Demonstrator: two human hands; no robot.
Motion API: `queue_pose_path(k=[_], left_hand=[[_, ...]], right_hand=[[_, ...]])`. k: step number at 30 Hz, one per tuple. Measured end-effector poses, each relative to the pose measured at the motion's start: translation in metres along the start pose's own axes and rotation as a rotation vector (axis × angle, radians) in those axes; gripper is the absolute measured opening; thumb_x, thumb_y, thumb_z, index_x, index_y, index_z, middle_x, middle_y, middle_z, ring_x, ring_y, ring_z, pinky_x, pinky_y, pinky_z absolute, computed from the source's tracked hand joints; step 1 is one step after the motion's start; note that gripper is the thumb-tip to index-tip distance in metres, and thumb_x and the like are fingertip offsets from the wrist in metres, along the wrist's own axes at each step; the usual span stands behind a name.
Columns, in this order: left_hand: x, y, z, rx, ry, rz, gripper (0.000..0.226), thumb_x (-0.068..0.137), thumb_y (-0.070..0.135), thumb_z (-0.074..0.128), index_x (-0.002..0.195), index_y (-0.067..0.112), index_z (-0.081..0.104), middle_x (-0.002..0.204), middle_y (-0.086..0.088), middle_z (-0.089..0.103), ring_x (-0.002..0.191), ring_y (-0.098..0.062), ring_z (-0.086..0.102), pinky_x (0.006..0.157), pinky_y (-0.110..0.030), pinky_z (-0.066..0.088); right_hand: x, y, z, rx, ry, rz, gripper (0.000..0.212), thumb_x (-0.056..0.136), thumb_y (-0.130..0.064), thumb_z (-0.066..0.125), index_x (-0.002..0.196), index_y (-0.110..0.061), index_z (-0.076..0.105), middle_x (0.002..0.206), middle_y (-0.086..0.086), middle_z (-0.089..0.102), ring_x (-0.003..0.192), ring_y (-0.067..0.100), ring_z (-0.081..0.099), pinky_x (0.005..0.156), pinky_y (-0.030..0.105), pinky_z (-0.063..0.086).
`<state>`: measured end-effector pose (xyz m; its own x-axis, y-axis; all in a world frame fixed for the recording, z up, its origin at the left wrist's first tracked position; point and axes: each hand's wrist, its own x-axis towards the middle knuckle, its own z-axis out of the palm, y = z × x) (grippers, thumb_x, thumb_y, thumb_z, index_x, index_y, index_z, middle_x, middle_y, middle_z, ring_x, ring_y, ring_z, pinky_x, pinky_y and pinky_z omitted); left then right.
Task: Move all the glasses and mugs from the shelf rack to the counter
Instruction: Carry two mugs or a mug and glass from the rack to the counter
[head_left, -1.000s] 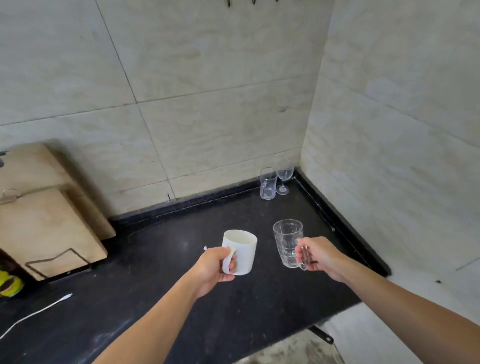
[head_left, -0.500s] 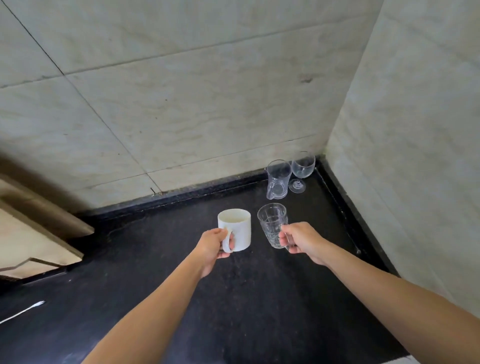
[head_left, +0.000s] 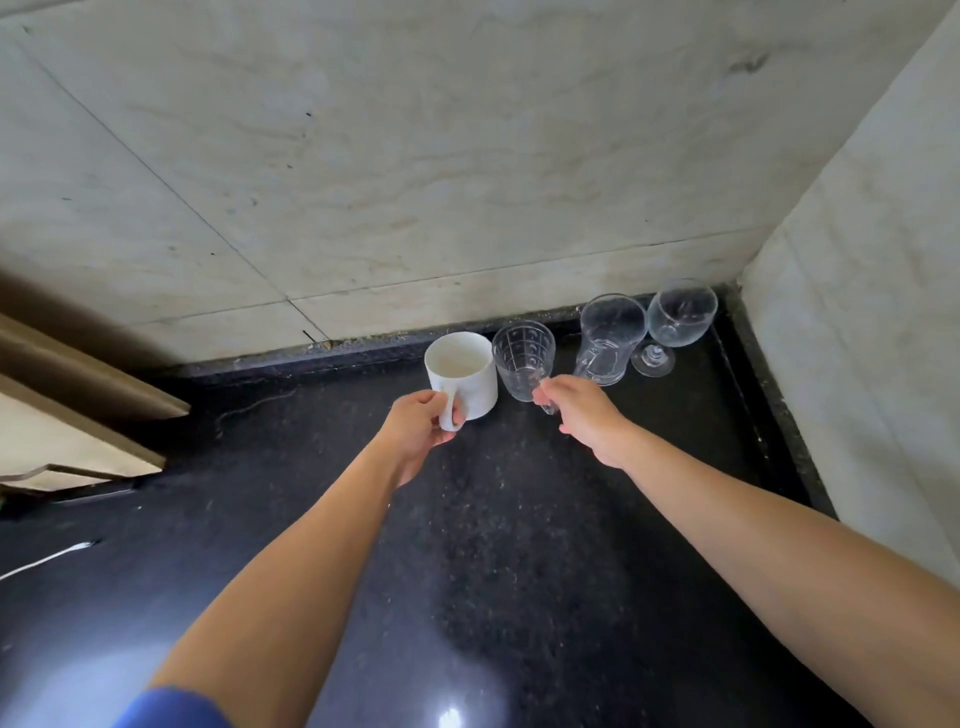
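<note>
- The left hand (head_left: 422, 427) is curled shut around the handle of the white mug (head_left: 462, 375), so the mug is held tight
- The right hand (head_left: 581, 415) is closed on the handle of the glass mug (head_left: 523, 358), with the fingers pinched at its low side
- The white mug is just beside the glass mug, on its left, and the two look like they are touching or almost touching
- Both mugs are at the back of the black tabletop (head_left: 493, 545), close to the wall (head_left: 415, 156)
- I cannot tell if the mugs sit flat on the tabletop yet or hang just above it
- Past the glass mug, on its right, stands a tall clear glass (head_left: 608, 338), and past that a wine glass (head_left: 675, 322) in the corner
- The shelf rack is not in view, so I cannot tell how many cups are left on it
- What could go wrong: the two mugs could bang together, because they are so close, and the glass one could chip
- The glass mug could bump the tall clear glass if the right hand slides more to the right, and that one could knock over the thin wine glass
- If a hand lets go while a mug is tipped or not all the way down, the mug could drop and fall over
- The tabletop is hard, so glass that falls on it could break
</note>
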<state>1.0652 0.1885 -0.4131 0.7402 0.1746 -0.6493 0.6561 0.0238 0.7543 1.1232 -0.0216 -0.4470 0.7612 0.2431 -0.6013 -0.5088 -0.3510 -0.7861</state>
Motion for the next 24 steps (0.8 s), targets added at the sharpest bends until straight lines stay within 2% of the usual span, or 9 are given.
queue_pose_path(k=[2, 5, 7, 9, 11, 14, 17, 20, 24], left_hand=[[0.007, 0.000, 0.001, 0.006, 0.048, 0.001, 0.028, 0.099, 0.010, 0.041, 0.079, 0.007, 0.060, 0.082, -0.010, 0.060, 0.088, -0.026, 0.055, 0.085, -0.036, 0.043], [0.015, -0.001, 0.001, -0.004, 0.103, -0.013, 0.017, 0.098, 0.009, 0.046, 0.094, 0.002, 0.061, 0.090, -0.014, 0.060, 0.089, -0.025, 0.057, 0.085, -0.036, 0.044], [0.018, -0.001, 0.000, -0.010, 0.113, -0.038, 0.017, 0.096, 0.008, 0.052, 0.103, -0.003, 0.062, 0.097, -0.016, 0.063, 0.092, -0.024, 0.058, 0.088, -0.037, 0.045], [0.017, -0.003, -0.002, -0.021, 0.116, -0.071, 0.025, 0.093, 0.007, 0.055, 0.112, -0.008, 0.062, 0.106, -0.018, 0.065, 0.100, -0.026, 0.059, 0.093, -0.039, 0.046], [0.012, -0.004, -0.006, -0.034, 0.120, -0.084, 0.030, 0.094, 0.010, 0.053, 0.120, -0.005, 0.060, 0.118, -0.018, 0.065, 0.111, -0.029, 0.059, 0.097, -0.042, 0.045], [-0.004, -0.003, -0.013, -0.005, 0.142, -0.082, 0.029, 0.094, 0.014, 0.053, 0.120, 0.003, 0.059, 0.114, -0.014, 0.065, 0.108, -0.026, 0.058, 0.096, -0.043, 0.045], [-0.029, -0.009, -0.023, 0.129, 0.165, -0.076, 0.019, 0.092, 0.009, 0.051, 0.109, 0.008, 0.059, 0.092, -0.009, 0.059, 0.083, -0.022, 0.053, 0.072, -0.035, 0.046], [-0.065, -0.032, -0.038, 0.331, 0.134, -0.069, 0.018, 0.089, 0.009, 0.047, 0.102, 0.008, 0.060, 0.082, -0.008, 0.061, 0.072, -0.022, 0.053, 0.058, -0.027, 0.039], [-0.121, -0.080, -0.069, 0.585, 0.176, -0.056, 0.020, 0.085, 0.016, 0.048, 0.095, 0.014, 0.066, 0.089, -0.004, 0.066, 0.084, -0.024, 0.061, 0.065, -0.024, 0.043]], right_hand=[[0.004, 0.000, 0.001, -0.031, 0.029, -0.015, 0.028, 0.100, -0.030, 0.045, 0.106, -0.013, 0.066, 0.108, -0.001, 0.063, 0.104, 0.015, 0.055, 0.092, 0.036, 0.043], [0.007, -0.003, 0.004, -0.084, 0.070, -0.032, 0.027, 0.097, -0.034, 0.049, 0.104, -0.014, 0.066, 0.095, -0.003, 0.060, 0.093, 0.017, 0.054, 0.087, 0.040, 0.046], [0.006, -0.003, 0.005, -0.112, 0.086, -0.034, 0.040, 0.097, -0.038, 0.047, 0.105, -0.004, 0.065, 0.093, 0.006, 0.060, 0.089, 0.023, 0.055, 0.093, 0.051, 0.049], [0.003, -0.002, 0.005, -0.121, 0.102, -0.035, 0.054, 0.098, -0.044, 0.045, 0.113, 0.007, 0.059, 0.106, 0.024, 0.061, 0.099, 0.036, 0.059, 0.097, 0.062, 0.045], [-0.004, 0.001, 0.004, -0.131, 0.126, -0.026, 0.061, 0.097, -0.047, 0.046, 0.117, 0.010, 0.055, 0.103, 0.027, 0.061, 0.098, 0.036, 0.061, 0.096, 0.064, 0.045], [-0.017, 0.014, 0.002, -0.165, 0.163, 0.050, 0.057, 0.095, -0.040, 0.052, 0.116, 0.013, 0.056, 0.086, 0.018, 0.059, 0.078, 0.028, 0.055, 0.086, 0.057, 0.055], [-0.038, 0.027, 0.009, -0.242, 0.076, 0.135, 0.048, 0.091, -0.030, 0.057, 0.113, 0.013, 0.058, 0.083, 0.018, 0.065, 0.071, 0.024, 0.054, 0.062, 0.037, 0.047], [-0.056, 0.026, 0.032, -0.510, -0.067, 0.037, 0.045, 0.090, -0.031, 0.055, 0.104, 0.011, 0.062, 0.076, 0.016, 0.063, 0.067, 0.029, 0.059, 0.063, 0.032, 0.040], [-0.078, 0.004, 0.087, -0.894, -0.202, -0.167, 0.028, 0.091, -0.041, 0.053, 0.098, -0.018, 0.068, 0.089, 0.002, 0.074, 0.085, 0.025, 0.066, 0.068, 0.032, 0.047]])
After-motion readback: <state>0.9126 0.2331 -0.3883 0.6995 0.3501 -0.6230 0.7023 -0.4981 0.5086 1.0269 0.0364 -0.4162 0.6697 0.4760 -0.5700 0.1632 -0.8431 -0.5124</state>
